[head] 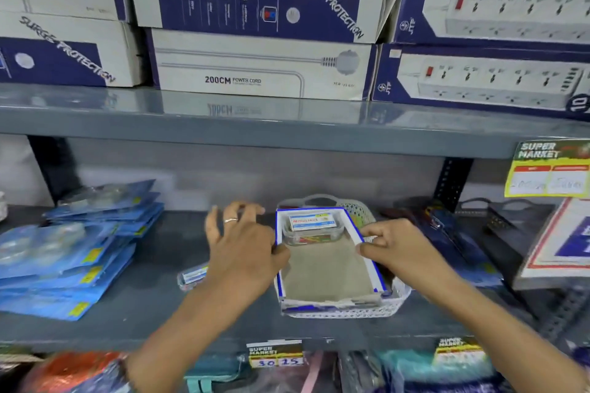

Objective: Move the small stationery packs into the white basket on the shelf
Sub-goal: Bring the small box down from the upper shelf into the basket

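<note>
A white lattice basket stands on the grey shelf with a blue-edged cardboard tray inside it. One small clear stationery pack lies at the tray's far end. A second small pack lies on the shelf, left of the basket, partly hidden by my left wrist. My left hand touches the tray's left edge with the thumb, fingers spread. My right hand pinches the tray's right edge.
Blue blister packs are piled on the shelf at the left. Dark packs and a book lie to the right. Power-strip boxes fill the shelf above. Price tags hang on the shelf's front edge.
</note>
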Tool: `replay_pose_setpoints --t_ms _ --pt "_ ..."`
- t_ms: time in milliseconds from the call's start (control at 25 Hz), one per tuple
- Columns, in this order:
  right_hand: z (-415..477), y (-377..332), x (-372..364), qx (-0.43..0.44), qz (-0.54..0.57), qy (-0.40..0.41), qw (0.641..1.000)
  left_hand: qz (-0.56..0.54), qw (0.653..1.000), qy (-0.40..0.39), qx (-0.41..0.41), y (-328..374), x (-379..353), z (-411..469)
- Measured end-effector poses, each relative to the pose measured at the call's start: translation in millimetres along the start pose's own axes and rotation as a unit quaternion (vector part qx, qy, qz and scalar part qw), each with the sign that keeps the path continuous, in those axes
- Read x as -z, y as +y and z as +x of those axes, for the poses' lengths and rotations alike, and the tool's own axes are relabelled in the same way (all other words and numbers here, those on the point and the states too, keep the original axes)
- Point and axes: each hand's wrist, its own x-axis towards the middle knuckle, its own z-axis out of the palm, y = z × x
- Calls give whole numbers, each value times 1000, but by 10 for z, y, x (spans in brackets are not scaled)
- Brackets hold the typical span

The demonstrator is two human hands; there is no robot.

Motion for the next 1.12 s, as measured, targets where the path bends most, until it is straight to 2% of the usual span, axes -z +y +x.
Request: replay_pose_setpoints --t_ms 40,120,360,480,840,1120 --pt "137 125 -79 -11 -22 11 1000 8 999 -40 13 26 -203 124" --pt "408 356 -237 -31 -45 19 998 10 997 -68 27 37 -594 346" --pt "964 767 -691 -68 -49 2 997 35 996 -68 49 11 -1306 734" --pt "1074 855 -881 -91 -23 -19 995 48 994 -81 58 -98 -1474 782" --pt "1127 1037 -1128 -135 -99 -90 982 88 982 -163 46 -165 -1744 800" --pt "1250 1016 -1194 -230 -65 -177 955 105 974 -195 54 -170 -1822 906"
